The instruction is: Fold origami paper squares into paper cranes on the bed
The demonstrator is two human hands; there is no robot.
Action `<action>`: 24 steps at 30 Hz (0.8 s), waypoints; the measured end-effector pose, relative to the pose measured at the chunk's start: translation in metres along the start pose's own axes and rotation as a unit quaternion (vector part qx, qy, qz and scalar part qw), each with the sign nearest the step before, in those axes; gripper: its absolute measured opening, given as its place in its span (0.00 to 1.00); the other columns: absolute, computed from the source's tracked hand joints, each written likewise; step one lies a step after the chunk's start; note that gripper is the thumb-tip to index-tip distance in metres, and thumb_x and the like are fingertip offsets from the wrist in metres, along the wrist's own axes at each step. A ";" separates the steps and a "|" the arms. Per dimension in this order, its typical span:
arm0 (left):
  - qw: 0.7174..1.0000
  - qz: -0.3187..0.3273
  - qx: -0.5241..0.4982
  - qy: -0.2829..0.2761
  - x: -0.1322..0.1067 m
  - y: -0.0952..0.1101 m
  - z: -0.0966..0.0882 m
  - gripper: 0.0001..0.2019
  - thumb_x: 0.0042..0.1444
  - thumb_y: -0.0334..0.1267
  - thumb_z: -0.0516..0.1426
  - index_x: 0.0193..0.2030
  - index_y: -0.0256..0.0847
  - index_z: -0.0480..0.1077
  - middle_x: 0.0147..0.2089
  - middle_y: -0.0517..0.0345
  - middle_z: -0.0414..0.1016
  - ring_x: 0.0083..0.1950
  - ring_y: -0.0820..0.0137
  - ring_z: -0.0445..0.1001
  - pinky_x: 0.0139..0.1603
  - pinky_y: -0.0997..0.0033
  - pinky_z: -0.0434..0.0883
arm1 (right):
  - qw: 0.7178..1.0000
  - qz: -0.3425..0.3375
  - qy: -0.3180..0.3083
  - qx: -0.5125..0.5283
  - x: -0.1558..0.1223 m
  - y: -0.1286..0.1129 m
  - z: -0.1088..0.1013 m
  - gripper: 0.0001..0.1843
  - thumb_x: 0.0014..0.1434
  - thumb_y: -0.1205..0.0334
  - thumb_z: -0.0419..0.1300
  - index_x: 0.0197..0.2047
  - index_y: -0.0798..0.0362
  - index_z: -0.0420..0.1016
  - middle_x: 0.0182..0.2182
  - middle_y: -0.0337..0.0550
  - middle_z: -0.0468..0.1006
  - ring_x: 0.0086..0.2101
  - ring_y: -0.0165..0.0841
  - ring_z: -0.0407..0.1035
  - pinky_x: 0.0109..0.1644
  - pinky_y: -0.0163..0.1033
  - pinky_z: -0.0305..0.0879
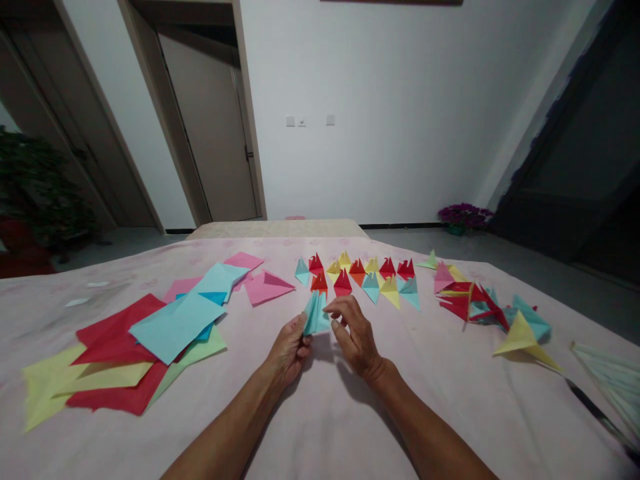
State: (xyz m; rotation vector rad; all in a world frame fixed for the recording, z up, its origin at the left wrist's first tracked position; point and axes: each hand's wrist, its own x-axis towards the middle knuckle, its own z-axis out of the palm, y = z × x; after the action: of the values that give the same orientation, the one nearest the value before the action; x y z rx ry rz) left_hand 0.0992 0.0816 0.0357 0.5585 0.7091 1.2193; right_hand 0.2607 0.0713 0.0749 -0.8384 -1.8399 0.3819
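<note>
A light blue piece of folded paper (316, 312), pleated with narrow upright creases, is raised just above the table in front of me. My left hand (290, 350) pinches its left side between thumb and fingers. At its right edge my right hand (356, 337) is curled, index fingertip and thumb against the paper. Close beyond it, folded paper cranes stand in rows, among them a red crane (343, 283), an orange-red crane (319, 283) and a light blue crane (371, 287). The paper's underside is hidden from me.
On the left lies a pile of coloured paper squares, a light blue sheet (177, 325) on top. At right sit a heap of red folded paper (475, 303), a yellow folded piece (523, 339) and a dark thin stick (595, 407). A pale pink cloth (425, 393) covers the table.
</note>
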 end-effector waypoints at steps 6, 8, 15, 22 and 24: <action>1.000 -0.002 0.008 -0.014 -0.001 0.000 0.001 0.23 0.44 0.47 0.71 0.38 0.36 0.68 0.24 0.71 0.58 0.18 0.86 0.55 0.12 0.90 0.48 | 0.998 0.052 0.023 0.037 0.001 0.007 0.005 0.14 0.62 0.65 0.49 0.47 0.49 0.71 0.41 0.43 0.70 0.40 0.34 0.68 0.45 0.40 0.66; 1.000 -0.009 0.002 -0.019 -0.001 0.001 0.001 0.22 0.44 0.46 0.71 0.39 0.37 0.68 0.24 0.71 0.57 0.18 0.87 0.54 0.13 0.90 0.48 | 0.994 0.079 0.034 0.064 0.001 0.009 0.007 0.16 0.61 0.65 0.49 0.50 0.49 0.70 0.40 0.42 0.71 0.39 0.34 0.68 0.44 0.39 0.66; 0.999 -0.015 -0.036 -0.013 0.000 0.001 -0.001 0.21 0.47 0.47 0.70 0.38 0.38 0.67 0.25 0.70 0.58 0.18 0.87 0.56 0.12 0.90 0.49 | 0.978 0.156 0.064 0.120 0.004 0.008 0.011 0.25 0.49 0.71 0.52 0.52 0.52 0.68 0.39 0.42 0.75 0.33 0.32 0.68 0.36 0.37 0.66; 0.998 -0.016 -0.066 0.005 -0.003 0.005 0.004 0.15 0.53 0.42 0.67 0.40 0.38 0.69 0.27 0.68 0.60 0.18 0.87 0.58 0.12 0.91 0.50 | 0.991 0.121 -0.014 0.049 0.006 0.007 0.009 0.26 0.39 0.75 0.52 0.42 0.50 0.75 0.44 0.44 0.68 0.40 0.34 0.67 0.34 0.35 0.65; 0.997 -0.017 -0.068 0.015 -0.003 0.006 0.004 0.14 0.54 0.40 0.66 0.41 0.38 0.69 0.27 0.67 0.61 0.18 0.87 0.59 0.12 0.91 0.51 | 0.992 0.110 -0.045 0.044 0.007 0.006 0.007 0.23 0.42 0.74 0.56 0.43 0.48 0.76 0.47 0.45 0.66 0.45 0.36 0.66 0.37 0.36 0.66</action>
State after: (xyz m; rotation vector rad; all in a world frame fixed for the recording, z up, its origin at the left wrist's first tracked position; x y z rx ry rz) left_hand 0.0977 0.0801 0.0429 0.4150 0.6524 1.2366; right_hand 0.2554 0.0806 0.0731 -0.9796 -1.8024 0.6457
